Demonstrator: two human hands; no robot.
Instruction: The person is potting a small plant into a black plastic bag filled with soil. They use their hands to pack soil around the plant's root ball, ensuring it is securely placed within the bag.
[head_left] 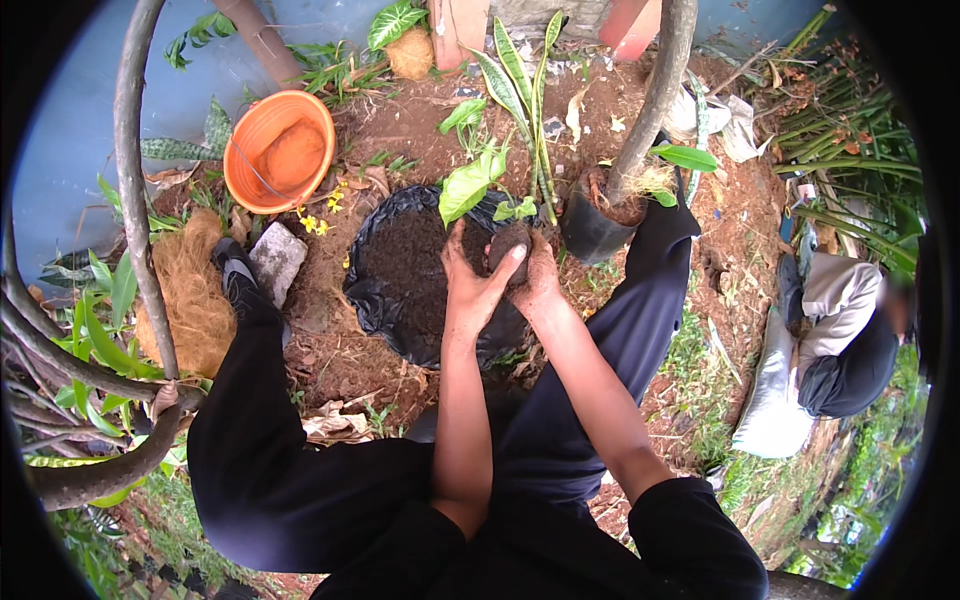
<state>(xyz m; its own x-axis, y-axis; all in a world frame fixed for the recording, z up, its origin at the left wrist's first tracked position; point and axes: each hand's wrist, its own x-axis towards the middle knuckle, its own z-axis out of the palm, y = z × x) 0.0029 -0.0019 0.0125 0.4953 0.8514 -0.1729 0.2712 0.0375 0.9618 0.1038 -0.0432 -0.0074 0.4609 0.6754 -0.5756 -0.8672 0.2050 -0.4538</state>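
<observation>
Between my two hands is a dark ball of soil (511, 243), cupped from both sides. My left hand (470, 275) presses on its left side, thumb pointing up across it. On the other side, my right hand (540, 272) curls its soil-smeared fingers round the ball. Both hands are above the right part of a black plastic sheet (368, 305) holding loose dark soil (405, 250). A light green leafy plant (468, 185) rises just beyond my fingers; whether its stem comes out of the ball I cannot tell.
An orange bucket (245, 170) tilts at the upper left, near a stone block (278, 262) and brown coconut fibre (185, 295). A black plant pot (592, 225) stands right of my hands, by a snake plant (540, 120). Branches frame both sides. Another person (845, 330) sits far right.
</observation>
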